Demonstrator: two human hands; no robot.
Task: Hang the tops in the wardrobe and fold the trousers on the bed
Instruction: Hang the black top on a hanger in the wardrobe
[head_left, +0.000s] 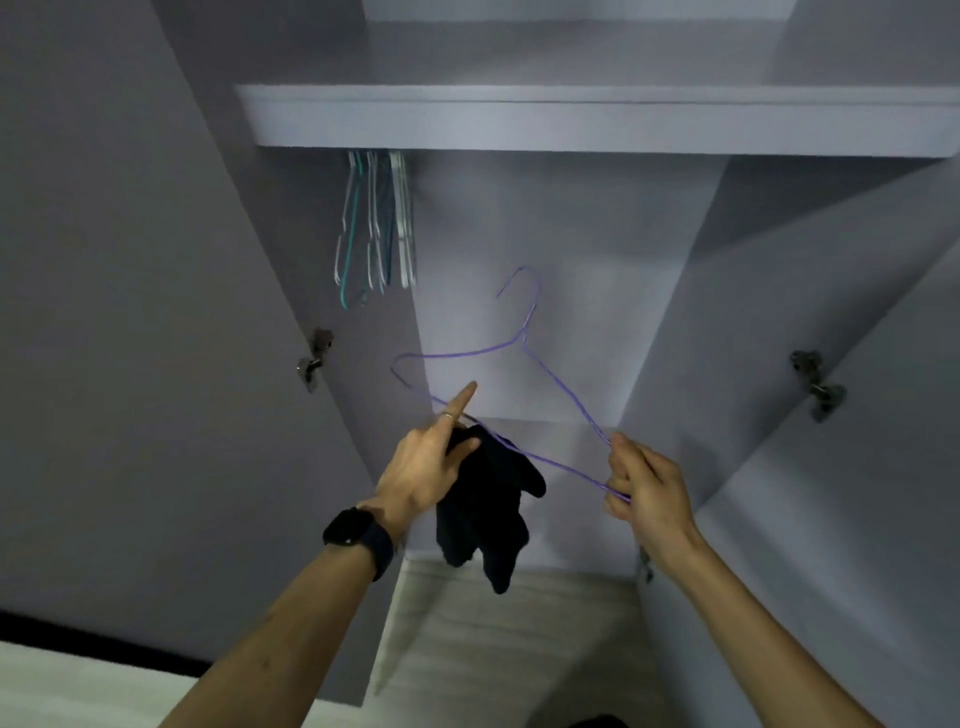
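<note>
The right hand's (644, 488) grip is closed, pinching the lower right corner of a thin purple wire hanger (521, 336). The left hand's (431, 467) grip is closed too: thumb and lower fingers grip a bunched dark navy cloth garment (488, 509), with the forefinger straight and pointing upward. The garment dangles against the hanger's bottom wire, held in the air at the open grey wardrobe's (519, 218) front, below the front edge of its shelf (571, 122). A black watch (358, 535) sits on the left wrist. Under the shelf's left end hangs a cluster of bare teal and white hangers (374, 228).
</note>
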